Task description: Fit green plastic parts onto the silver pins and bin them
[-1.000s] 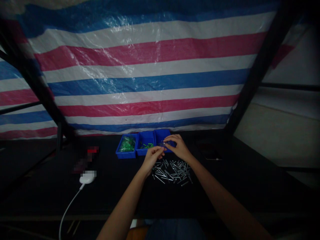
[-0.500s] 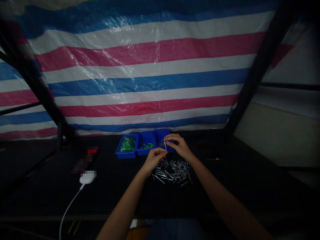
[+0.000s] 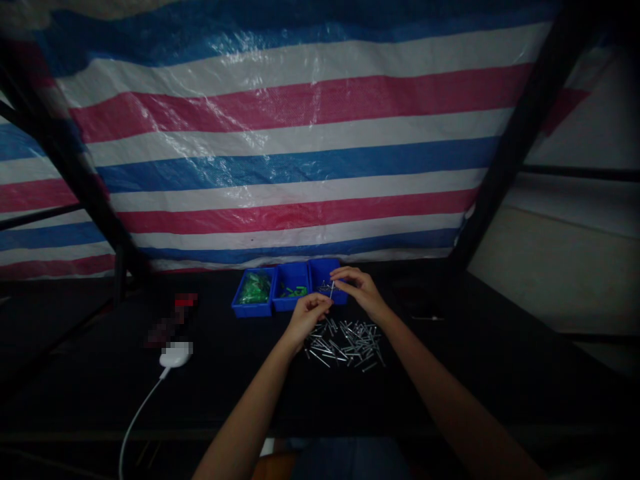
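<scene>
Between the fingertips of both hands is a slim silver screw [image 3: 332,289], its top leaning slightly to the right. My left hand [image 3: 308,320] pinches the lower end. The thumb and fingers of my right hand [image 3: 365,295] close on the upper end. Just below the hands, a loose pile of long silver screws [image 3: 356,341] lies on the black table [image 3: 225,387]. Behind the hands stands the right blue bin [image 3: 325,268], partly hidden by them, with several silver screws inside.
The middle blue bin [image 3: 291,270] holds small green plugs [image 3: 296,291]. In the left blue bin [image 3: 253,311] lies a clear bag of green pieces [image 3: 255,288]. A white device [image 3: 176,357] with a cable is at the left. Striped sheeting [image 3: 300,160] hangs behind, between black posts.
The top of the screw has tipped a little to the right, along with my right fingertips. My left fingers have shifted slightly left. Bins and pile look the same.
</scene>
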Available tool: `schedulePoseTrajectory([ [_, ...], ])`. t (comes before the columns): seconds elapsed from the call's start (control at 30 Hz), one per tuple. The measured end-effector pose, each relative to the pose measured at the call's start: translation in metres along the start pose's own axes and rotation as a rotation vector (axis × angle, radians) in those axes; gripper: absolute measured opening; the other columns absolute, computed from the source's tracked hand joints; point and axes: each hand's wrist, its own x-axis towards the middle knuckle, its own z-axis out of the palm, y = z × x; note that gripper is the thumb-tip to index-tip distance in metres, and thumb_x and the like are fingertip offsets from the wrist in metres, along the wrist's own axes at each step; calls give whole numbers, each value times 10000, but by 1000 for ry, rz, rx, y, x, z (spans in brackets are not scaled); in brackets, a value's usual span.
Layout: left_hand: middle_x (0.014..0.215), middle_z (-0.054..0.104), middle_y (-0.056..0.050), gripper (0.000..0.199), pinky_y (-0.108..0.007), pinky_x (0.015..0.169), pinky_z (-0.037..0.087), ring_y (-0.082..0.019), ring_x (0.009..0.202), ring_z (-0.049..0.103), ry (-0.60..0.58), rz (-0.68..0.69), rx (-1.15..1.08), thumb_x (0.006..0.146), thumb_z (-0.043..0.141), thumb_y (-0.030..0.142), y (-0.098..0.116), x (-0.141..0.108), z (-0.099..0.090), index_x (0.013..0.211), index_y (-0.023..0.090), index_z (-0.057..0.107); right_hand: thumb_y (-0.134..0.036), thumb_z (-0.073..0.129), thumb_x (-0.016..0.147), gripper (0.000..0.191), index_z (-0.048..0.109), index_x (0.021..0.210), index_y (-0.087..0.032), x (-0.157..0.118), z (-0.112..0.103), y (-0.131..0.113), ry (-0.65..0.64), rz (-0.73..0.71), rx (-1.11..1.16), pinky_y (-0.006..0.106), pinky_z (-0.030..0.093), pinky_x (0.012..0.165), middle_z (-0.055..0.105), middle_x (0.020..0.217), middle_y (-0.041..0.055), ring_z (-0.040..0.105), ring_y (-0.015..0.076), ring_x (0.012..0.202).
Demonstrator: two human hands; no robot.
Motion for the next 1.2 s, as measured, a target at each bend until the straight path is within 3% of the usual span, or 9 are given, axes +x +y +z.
schedulePoseTrajectory([
  [0.3, 592, 505, 16, 266, -185, 510, 320, -64, 525, 426, 29, 60, -44, 654, 649, 377, 0, 0, -2, 716, 123, 606, -335, 628, 710, 127, 669, 762, -226, 0, 0, 7, 36, 30, 13, 369, 391, 837, 655, 899, 41, 566, 205, 907],
  [0.7, 603, 517, 15, 216, -185, 504, 323, -65, 522, 423, 164, 118, -65, 647, 663, 339, 3, 1, -5, 699, 134, 617, -331, 624, 711, 116, 671, 753, -234, 1, -4, 12, 9, 32, -123, 368, 381, 816, 662, 883, 34, 562, 209, 898],
  [0.87, 598, 514, 8, 213, -197, 513, 318, -81, 538, 427, 214, 209, 48, 684, 631, 340, 2, 0, -5, 693, 128, 603, -311, 618, 726, 95, 667, 764, -240, 0, -4, 11, -18, -63, -252, 382, 332, 869, 659, 867, 24, 556, 197, 896],
  [1.03, 639, 521, -5, 204, -215, 552, 335, -104, 579, 446, 255, 339, 303, 759, 547, 340, 4, -6, -4, 743, 144, 604, -312, 578, 760, 128, 669, 834, -260, -3, -2, 7, -74, -107, -384, 394, 332, 863, 646, 895, 27, 516, 205, 938],
  [1.2, 672, 532, -17, 206, -229, 576, 351, -121, 598, 452, 325, 374, 439, 777, 516, 343, 8, -10, -4, 762, 158, 606, -307, 553, 778, 144, 667, 861, -277, -5, 1, 5, -131, -128, -403, 413, 348, 853, 636, 910, 34, 485, 222, 946],
])
